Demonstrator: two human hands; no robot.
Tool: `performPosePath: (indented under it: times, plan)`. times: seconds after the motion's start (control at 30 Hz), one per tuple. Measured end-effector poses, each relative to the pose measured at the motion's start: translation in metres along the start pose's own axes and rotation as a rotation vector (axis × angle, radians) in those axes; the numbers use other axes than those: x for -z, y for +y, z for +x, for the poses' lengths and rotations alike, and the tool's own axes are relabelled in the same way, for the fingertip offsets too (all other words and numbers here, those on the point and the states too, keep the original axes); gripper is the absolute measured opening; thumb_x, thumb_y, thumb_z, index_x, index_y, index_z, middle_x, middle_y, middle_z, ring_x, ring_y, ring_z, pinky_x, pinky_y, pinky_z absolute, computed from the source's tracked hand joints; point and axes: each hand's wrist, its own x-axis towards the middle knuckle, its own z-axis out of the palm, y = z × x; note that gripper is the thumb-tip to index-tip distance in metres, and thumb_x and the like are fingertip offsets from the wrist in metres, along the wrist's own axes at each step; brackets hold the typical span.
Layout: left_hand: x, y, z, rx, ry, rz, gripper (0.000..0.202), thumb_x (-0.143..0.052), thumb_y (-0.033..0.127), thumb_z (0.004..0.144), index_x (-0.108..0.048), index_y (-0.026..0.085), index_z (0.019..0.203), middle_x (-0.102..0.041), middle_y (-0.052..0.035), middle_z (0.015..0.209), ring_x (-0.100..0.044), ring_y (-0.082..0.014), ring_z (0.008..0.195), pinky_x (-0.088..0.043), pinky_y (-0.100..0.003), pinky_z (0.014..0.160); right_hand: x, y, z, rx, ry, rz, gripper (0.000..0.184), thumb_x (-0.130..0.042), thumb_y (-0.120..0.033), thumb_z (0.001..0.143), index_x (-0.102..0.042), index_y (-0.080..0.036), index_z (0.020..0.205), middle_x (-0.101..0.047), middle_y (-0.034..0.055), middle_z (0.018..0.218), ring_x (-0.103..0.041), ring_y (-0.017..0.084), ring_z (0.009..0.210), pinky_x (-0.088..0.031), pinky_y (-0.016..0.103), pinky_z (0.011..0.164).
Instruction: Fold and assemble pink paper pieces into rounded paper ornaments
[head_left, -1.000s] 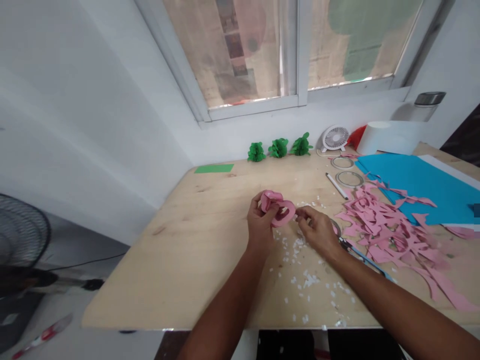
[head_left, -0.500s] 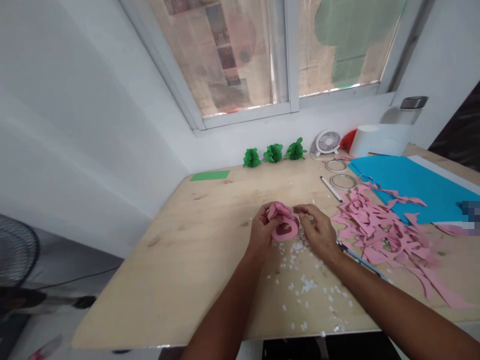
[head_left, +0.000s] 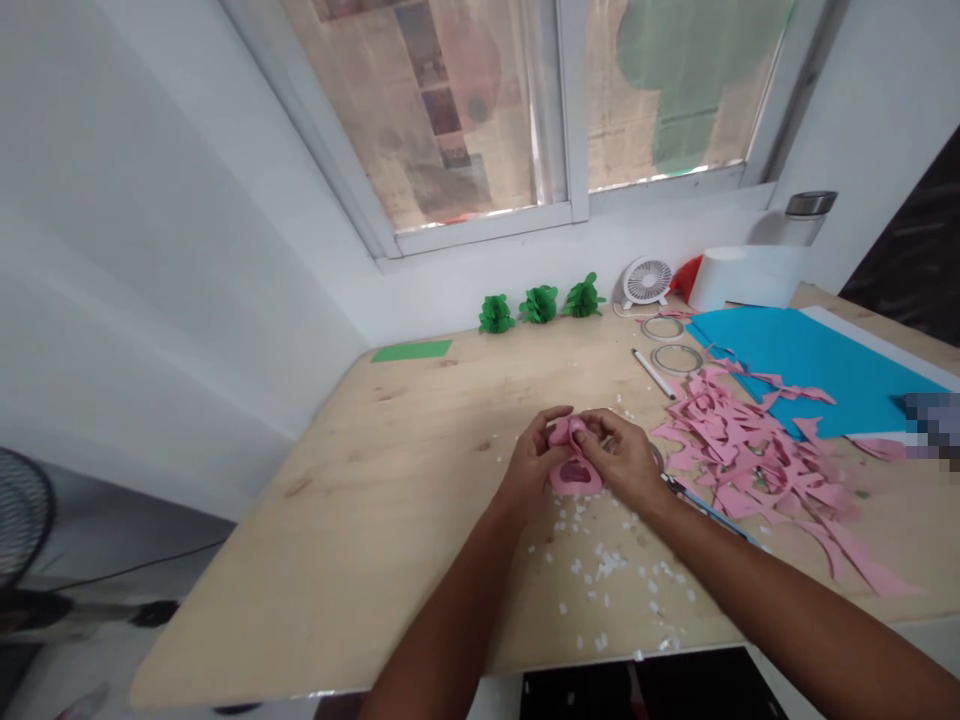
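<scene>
A pink paper piece of looped, layered shapes [head_left: 577, 488] is held just above the wooden table, near its middle. My left hand [head_left: 534, 462] is closed on its left side, fingers behind and thumb in front. From the right, my right hand [head_left: 622, 460] pinches the upper part, its thumb pressing on the pink paper. Both hands almost meet at the top, so part of the paper is hidden. Small white paper bits [head_left: 611, 562] lie scattered on the table below the hands.
Pink paper scraps [head_left: 757, 450] are heaped at right, partly over blue sheets [head_left: 832, 365]. Behind stand green paper shapes [head_left: 540, 304] and a small white fan [head_left: 646, 283]. A marker [head_left: 652, 374], tape rings [head_left: 676, 359] and a green strip [head_left: 412, 351] also lie on the table [head_left: 337, 560].
My right hand has moved left onto the pink paper and now grips its upper part. My left hand keeps its hold. The view has shifted slightly.
</scene>
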Motion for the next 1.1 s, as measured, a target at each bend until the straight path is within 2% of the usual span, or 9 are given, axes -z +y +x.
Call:
performPosePath:
  times: [0.13,0.27,0.43,0.57,0.63,0.7,0.83,0.97,1.1]
  plan:
    - [0.003,-0.002,0.002,0.000,-0.006,0.031,0.051,-0.073,0.022,0.061,-0.056,0.020,0.109,-0.065,-0.0065,0.096,-0.063,-0.0175,0.081,-0.048,-0.028,0.071,0.001,-0.002,-0.001,-0.060,0.048,-0.011,0.024,-0.056,-0.030,0.077,-0.063,-0.019,0.096,-0.056,-0.0021,0.064,-0.051,0.012,0.056,-0.040,0.022,0.052]
    - [0.002,-0.007,0.004,-0.064,0.044,0.062,0.053,-0.073,0.024,0.063,-0.052,0.021,0.111,-0.062,-0.0082,0.107,-0.062,-0.0183,0.090,-0.048,-0.030,0.076,0.002,-0.002,0.000,-0.099,0.096,0.000,0.027,-0.056,-0.030,0.076,-0.061,-0.019,0.101,-0.052,-0.0037,0.062,-0.049,0.011,0.054,-0.038,0.021,0.050]
    - [-0.002,-0.012,0.002,-0.344,0.145,0.294,0.048,-0.071,0.021,0.066,-0.049,0.024,0.108,-0.052,-0.0090,0.122,-0.056,-0.0196,0.105,-0.046,-0.034,0.086,0.000,0.005,0.003,-0.142,0.111,0.061,0.031,-0.057,-0.032,0.076,-0.059,-0.018,0.103,-0.052,-0.0038,0.062,-0.050,0.011,0.055,-0.040,0.022,0.052]
    - [-0.003,-0.010,-0.003,-0.557,0.181,0.623,0.017,-0.061,0.019,0.075,-0.058,0.022,0.091,-0.053,-0.0094,0.121,-0.050,-0.0227,0.114,-0.041,-0.040,0.094,-0.002,0.012,0.006,-0.170,0.103,0.203,0.032,-0.058,-0.035,0.075,-0.058,-0.017,0.101,-0.050,-0.0042,0.060,-0.048,0.011,0.052,-0.039,0.022,0.049]
    - [-0.003,-0.007,-0.005,-0.606,0.181,0.721,0.007,-0.058,0.017,0.076,-0.061,0.022,0.080,-0.057,-0.0082,0.116,-0.051,-0.0235,0.112,-0.038,-0.042,0.097,-0.002,0.015,0.007,-0.178,0.115,0.260,0.032,-0.060,-0.036,0.074,-0.058,-0.017,0.100,-0.048,-0.0050,0.059,-0.045,0.010,0.050,-0.037,0.021,0.047]
    - [-0.004,-0.005,-0.006,-0.600,0.171,0.747,0.009,-0.058,0.016,0.075,-0.064,0.022,0.078,-0.059,-0.0074,0.112,-0.053,-0.0235,0.109,-0.038,-0.042,0.098,-0.002,0.016,0.009,-0.188,0.133,0.295,0.032,-0.061,-0.036,0.073,-0.058,-0.017,0.099,-0.047,-0.0055,0.058,-0.043,0.009,0.049,-0.036,0.021,0.046]
    - [-0.006,-0.003,-0.006,-0.537,0.107,0.709,0.012,-0.062,0.021,0.073,-0.067,0.023,0.084,-0.060,-0.0083,0.112,-0.054,-0.0240,0.108,-0.038,-0.041,0.098,0.000,0.015,0.011,-0.201,0.160,0.324,0.034,-0.063,-0.037,0.071,-0.057,-0.017,0.098,-0.047,-0.0059,0.058,-0.042,0.008,0.048,-0.034,0.021,0.044]
    - [-0.008,-0.004,-0.006,-0.501,0.079,0.766,0.011,-0.071,0.025,0.066,-0.065,0.022,0.075,-0.058,-0.0084,0.113,-0.051,-0.0259,0.111,-0.037,-0.043,0.099,0.000,0.011,0.011,-0.196,0.169,0.327,0.033,-0.063,-0.036,0.070,-0.058,-0.017,0.096,-0.047,-0.0062,0.058,-0.044,0.009,0.049,-0.036,0.021,0.045]
    - [-0.008,-0.004,-0.005,-0.477,0.079,0.794,0.007,-0.069,0.021,0.066,-0.063,0.021,0.070,-0.058,-0.0086,0.114,-0.051,-0.0254,0.112,-0.037,-0.043,0.099,0.000,0.010,0.011,-0.208,0.162,0.343,0.032,-0.064,-0.034,0.069,-0.058,-0.018,0.095,-0.048,-0.0063,0.059,-0.045,0.009,0.049,-0.036,0.021,0.046]
